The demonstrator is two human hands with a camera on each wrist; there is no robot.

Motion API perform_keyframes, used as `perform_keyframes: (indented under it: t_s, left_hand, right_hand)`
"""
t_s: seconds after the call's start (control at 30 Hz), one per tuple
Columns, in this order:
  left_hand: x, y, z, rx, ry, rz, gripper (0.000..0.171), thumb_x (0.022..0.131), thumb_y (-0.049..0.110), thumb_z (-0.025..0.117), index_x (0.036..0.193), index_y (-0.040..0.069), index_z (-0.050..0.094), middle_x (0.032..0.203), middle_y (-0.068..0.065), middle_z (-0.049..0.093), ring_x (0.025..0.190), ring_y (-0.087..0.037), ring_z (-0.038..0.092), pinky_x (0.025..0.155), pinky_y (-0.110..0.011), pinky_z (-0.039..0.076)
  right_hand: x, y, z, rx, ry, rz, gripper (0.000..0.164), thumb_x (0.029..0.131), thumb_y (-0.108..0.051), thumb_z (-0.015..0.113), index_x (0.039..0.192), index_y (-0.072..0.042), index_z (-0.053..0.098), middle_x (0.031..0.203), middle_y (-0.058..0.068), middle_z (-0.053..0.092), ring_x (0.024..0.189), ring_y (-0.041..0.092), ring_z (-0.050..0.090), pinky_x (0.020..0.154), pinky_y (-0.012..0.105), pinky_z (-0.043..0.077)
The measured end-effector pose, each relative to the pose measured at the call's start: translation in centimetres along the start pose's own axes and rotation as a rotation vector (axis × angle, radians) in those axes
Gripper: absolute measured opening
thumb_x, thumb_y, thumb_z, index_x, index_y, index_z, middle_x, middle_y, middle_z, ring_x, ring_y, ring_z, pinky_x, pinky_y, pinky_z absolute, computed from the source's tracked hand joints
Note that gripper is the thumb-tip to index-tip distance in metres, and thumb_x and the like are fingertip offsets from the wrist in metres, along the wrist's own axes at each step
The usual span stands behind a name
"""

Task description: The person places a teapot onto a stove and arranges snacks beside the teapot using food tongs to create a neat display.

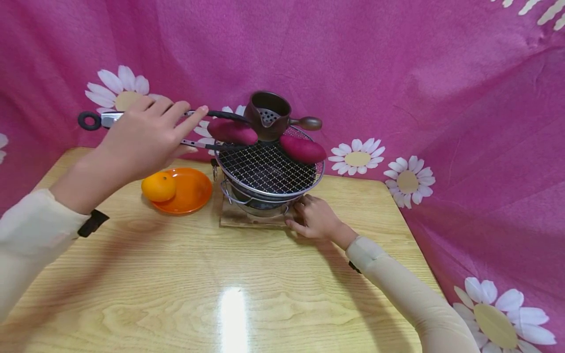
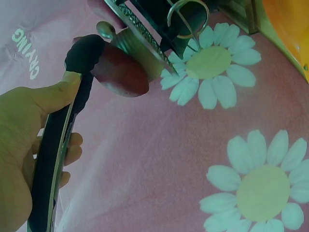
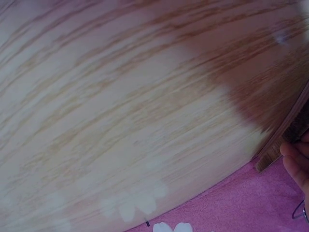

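On the table, left to right: an orange plate (image 1: pixel 196 193) with an orange fruit (image 1: pixel 159 187) on its left side, then a round grill (image 1: pixel 265 174) bearing a dark pot (image 1: pixel 270 117), its perforated inner wall showing behind the spout.
The left hand (image 1: pixel 152 132) grips tongs (image 1: pixel 194 143) and hides their middle; their arms straddle the left sweet potato (image 1: pixel 232 131) at the mesh's left edge, though contact with the mesh cannot be told. The pot stands at the back between it and the right sweet potato (image 1: pixel 303 149), handle to the right. The right hand (image 1: pixel 317 218) grips the right end of the wooden base (image 1: pixel 247 219) under the grill. The tongs lie lengthwise left to right, tips rightward; the left sweet potato runs nearly alongside, the right one slants down rightward.
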State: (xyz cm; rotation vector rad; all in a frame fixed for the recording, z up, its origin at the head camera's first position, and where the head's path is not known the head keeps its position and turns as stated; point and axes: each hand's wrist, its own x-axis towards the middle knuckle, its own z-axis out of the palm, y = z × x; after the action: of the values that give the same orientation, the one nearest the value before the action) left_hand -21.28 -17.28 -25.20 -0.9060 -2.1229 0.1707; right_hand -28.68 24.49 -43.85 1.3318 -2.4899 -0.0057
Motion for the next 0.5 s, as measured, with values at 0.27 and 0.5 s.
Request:
perform_keyframes:
  t_s: [0.27,0.5]
  left_hand:
    - [0.7,1.0,0.8,-0.008,0.027,0.039,0.069,0.085,0.032,0.081,0.141,-0.001,0.057,0.107,-0.025,0.066,0.089,-0.042,0.062,0.077,-0.048,0.054]
    - [1.5,2.0,1.3,-0.019,0.050,0.066,0.064,0.085,0.022,0.081,0.141,0.002,0.057,0.112,-0.023,0.068,0.091,-0.040,0.063,0.076,-0.046,0.053]
  right_hand:
    - [-0.1,0.1,0.1,-0.011,0.014,-0.015,0.042,0.094,-0.050,0.051,0.083,-0.011,0.064,0.085,0.006,0.062,0.082,0.026,0.063,0.068,0.044,0.055]
    - [0.0,0.3,0.3,-0.018,0.033,-0.032,0.042,0.094,-0.051,0.051,0.081,-0.013,0.064,0.084,0.005,0.061,0.081,0.026,0.063,0.067,0.043,0.055]
